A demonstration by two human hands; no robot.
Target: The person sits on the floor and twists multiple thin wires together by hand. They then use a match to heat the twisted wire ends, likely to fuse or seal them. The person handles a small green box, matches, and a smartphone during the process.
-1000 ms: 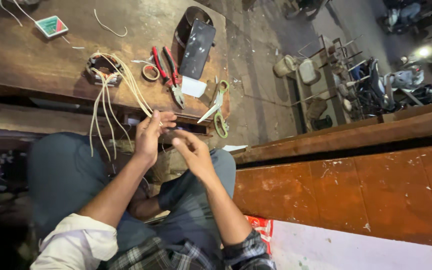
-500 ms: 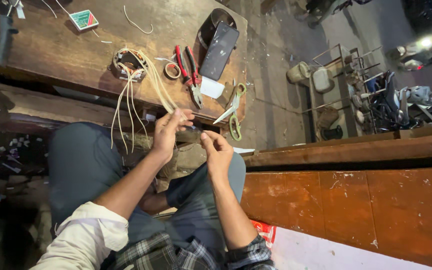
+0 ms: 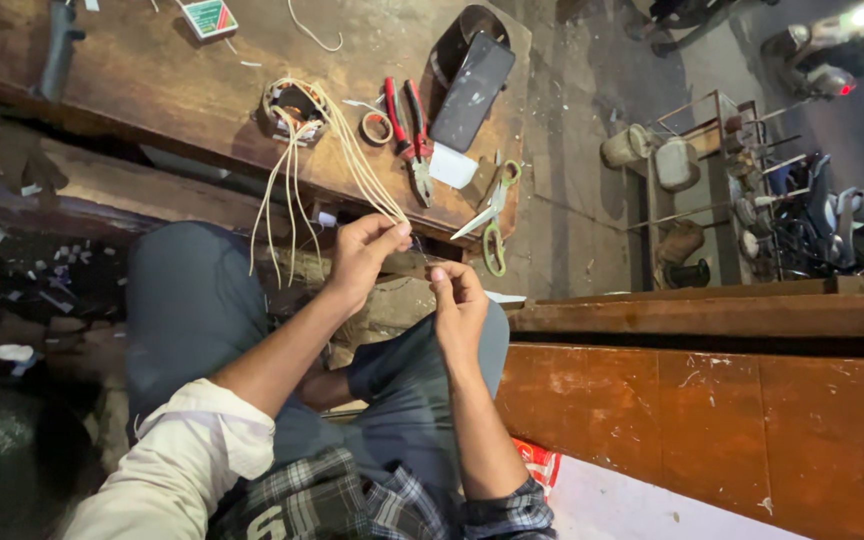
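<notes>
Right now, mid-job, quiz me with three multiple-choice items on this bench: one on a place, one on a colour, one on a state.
1. Where do the scissors lie?
A. at the bench's near edge
B. on the floor
C. in the left hand

2. What colour are the pliers' handles?
A. blue
B. red
C. yellow

3. What does the left hand do?
A. rests open
B. pinches the cream wires
C. holds the tape roll

Answers: 1 A, they overhang the wooden bench edge; 2 B, red grips show; 3 B, the strands end in its fingers.
</notes>
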